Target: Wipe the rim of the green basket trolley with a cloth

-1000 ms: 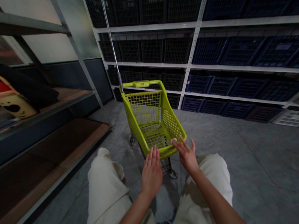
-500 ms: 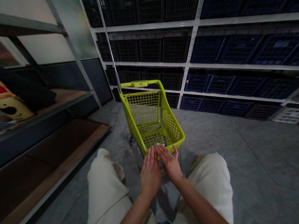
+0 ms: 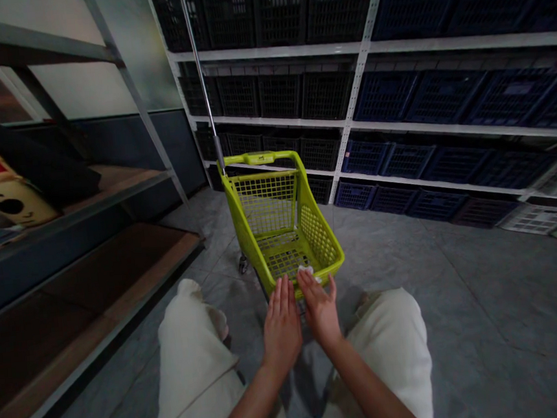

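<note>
In front of me a small lime-green toy shopping cart (image 3: 320, 241) stands on the floor between my knees, its mesh basket facing up. My right hand (image 3: 321, 314) presses a crumpled white tissue (image 3: 306, 269) against the cart's near rim, fingers together over it and thumb apart. The tissue sticks out past the fingertips, and most of it is hidden under them. Beside it, my left hand (image 3: 281, 326) lies with outstretched fingers on the same rim, left of the right hand. I see nothing in the left hand.
A metal pole (image 3: 203, 79) rises at the cart's back left corner. White racks (image 3: 349, 125) behind carry black and blue crates (image 3: 390, 98). Wood-topped shelving (image 3: 125, 183) on the left bears a dark cloth (image 3: 55, 170) and a yellow bag with a face (image 3: 14, 199).
My right hand has shifted slightly right along the rim, and more of the white tissue shows at its fingertips. My left hand stays at nearly the same spot.
</note>
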Demonstrator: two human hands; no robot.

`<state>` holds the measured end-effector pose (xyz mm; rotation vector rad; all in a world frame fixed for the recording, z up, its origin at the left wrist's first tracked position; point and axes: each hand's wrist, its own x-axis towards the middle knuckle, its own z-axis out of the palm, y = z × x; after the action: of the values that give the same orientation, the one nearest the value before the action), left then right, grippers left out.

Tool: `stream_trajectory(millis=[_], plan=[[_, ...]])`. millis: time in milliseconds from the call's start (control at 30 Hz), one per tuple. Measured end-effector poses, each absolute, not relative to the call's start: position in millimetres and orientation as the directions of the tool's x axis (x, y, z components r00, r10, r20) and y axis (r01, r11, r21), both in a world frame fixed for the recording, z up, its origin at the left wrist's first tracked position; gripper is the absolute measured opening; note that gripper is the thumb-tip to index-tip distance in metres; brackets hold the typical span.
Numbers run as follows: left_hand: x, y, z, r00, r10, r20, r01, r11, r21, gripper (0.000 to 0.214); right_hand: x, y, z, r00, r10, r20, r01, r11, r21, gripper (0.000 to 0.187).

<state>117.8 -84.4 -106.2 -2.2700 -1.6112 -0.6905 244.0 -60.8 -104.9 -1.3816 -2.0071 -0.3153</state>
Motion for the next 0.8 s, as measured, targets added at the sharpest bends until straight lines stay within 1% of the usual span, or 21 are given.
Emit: stream_trajectory(millis=[100, 200, 300, 400, 467, 533, 600, 700, 800], plan=[[114, -86, -106, 0.272, 0.809, 0.522, 0.937, -0.347, 0.049, 0.073, 228, -66, -101, -0.313, 0.718, 0.622, 0.847, 0.508, -0.16, 0.07], [109, -88, -105, 0.28, 0.819, 0.501, 0.941, -0.338, 0.027, 0.068, 259, -61, -98, -0.356, 0.712, 0.606, 0.842, 0.526, -0.124, 0.074], [108, -88, -104, 0.3, 0.821, 0.486, 0.937, -0.348, 0.01, 0.066, 311, -50, -98, -0.27, 0.734, 0.623, 0.901, 0.421, -0.105, 0.078], [110, -88, -105, 0.303, 0.816, 0.493, 0.935, -0.355, 0.012, 0.067, 342, -41, -100, -0.143, 0.753, 0.642, 0.948, 0.29, -0.129, 0.081], [111, -87, -104, 0.3, 0.812, 0.501, 0.934, -0.357, 0.02, 0.068, 335, -40, -101, -0.076, 0.757, 0.649, 0.959, 0.235, -0.161, 0.081], [113, -87, -104, 0.291, 0.81, 0.508, 0.935, -0.353, 0.028, 0.07, 309, -44, -102, -0.039, 0.754, 0.656, 0.958, 0.215, -0.19, 0.081], [113, -86, -105, 0.283, 0.809, 0.515, 0.936, -0.349, 0.034, 0.071, 274, -51, -103, -0.088, 0.745, 0.661, 0.942, 0.277, -0.187, 0.08], [111, -86, -106, 0.283, 0.81, 0.514, 0.936, -0.349, 0.034, 0.073, 235, -60, -100, -0.285, 0.717, 0.636, 0.867, 0.476, -0.148, 0.076], [107, -87, -105, 0.292, 0.818, 0.496, 0.938, -0.345, 0.016, 0.072, 243, -59, -96, -0.428, 0.693, 0.58, 0.802, 0.587, -0.11, 0.076]])
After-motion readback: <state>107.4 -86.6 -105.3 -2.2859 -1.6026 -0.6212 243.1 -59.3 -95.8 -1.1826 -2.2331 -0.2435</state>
